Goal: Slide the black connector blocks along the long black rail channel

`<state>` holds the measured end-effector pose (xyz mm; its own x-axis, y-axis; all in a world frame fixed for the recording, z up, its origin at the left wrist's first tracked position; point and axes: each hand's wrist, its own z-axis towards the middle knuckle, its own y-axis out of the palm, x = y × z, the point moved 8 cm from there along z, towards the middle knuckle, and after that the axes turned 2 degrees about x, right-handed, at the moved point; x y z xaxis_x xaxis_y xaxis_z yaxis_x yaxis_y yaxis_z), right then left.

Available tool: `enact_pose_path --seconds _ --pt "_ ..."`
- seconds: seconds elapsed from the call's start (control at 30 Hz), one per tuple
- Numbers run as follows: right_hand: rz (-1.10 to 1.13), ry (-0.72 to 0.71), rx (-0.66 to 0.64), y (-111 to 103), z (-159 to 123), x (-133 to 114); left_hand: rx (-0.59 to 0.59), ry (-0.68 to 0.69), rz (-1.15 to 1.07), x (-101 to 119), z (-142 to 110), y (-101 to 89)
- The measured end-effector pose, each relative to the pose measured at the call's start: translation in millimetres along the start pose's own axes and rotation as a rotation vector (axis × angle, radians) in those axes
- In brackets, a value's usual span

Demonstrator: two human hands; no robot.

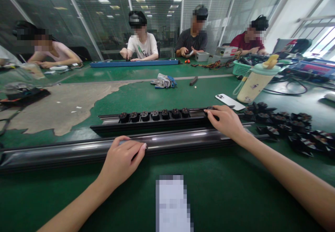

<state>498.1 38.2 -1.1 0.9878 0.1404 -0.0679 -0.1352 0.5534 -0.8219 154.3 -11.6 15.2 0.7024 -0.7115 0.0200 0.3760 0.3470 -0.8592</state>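
Note:
Across the table in front of me lies a long black rail [178,138] with a shiny channel. My left hand [123,158] is closed over it, thumb and fingers curled at its face. Just beyond is a second black rail [157,124], holding a row of several round black socket modules [155,115]. My right hand [226,120] is at the right part of that far rail, fingers pinched on a small dark piece [208,110] that looks like another socket module. My fingers cover most of it.
Loose black modules [298,123] lie piled at the right. Behind them are a white phone [230,102], a cream bottle [258,83] and a green basket [240,68]. Another phone [173,204] lies near me. Gloves [164,81] lie mid-table; several people sit opposite by a blue rail [136,63].

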Motion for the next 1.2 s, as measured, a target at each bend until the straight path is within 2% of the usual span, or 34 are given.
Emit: enact_pose_path --seconds 0.7,0.97,1.2 --pt "-0.010 0.053 0.004 -2.4 -0.9 3.5 -0.011 0.004 0.005 -0.3 -0.8 1.1" --pt "-0.086 0.148 0.013 -5.7 -2.0 11.5 -0.015 0.011 -0.004 -0.8 -1.4 2.0" --pt "-0.091 0.147 0.018 -4.8 -1.9 13.0 -0.002 0.005 -0.003 -0.1 -1.4 0.6"
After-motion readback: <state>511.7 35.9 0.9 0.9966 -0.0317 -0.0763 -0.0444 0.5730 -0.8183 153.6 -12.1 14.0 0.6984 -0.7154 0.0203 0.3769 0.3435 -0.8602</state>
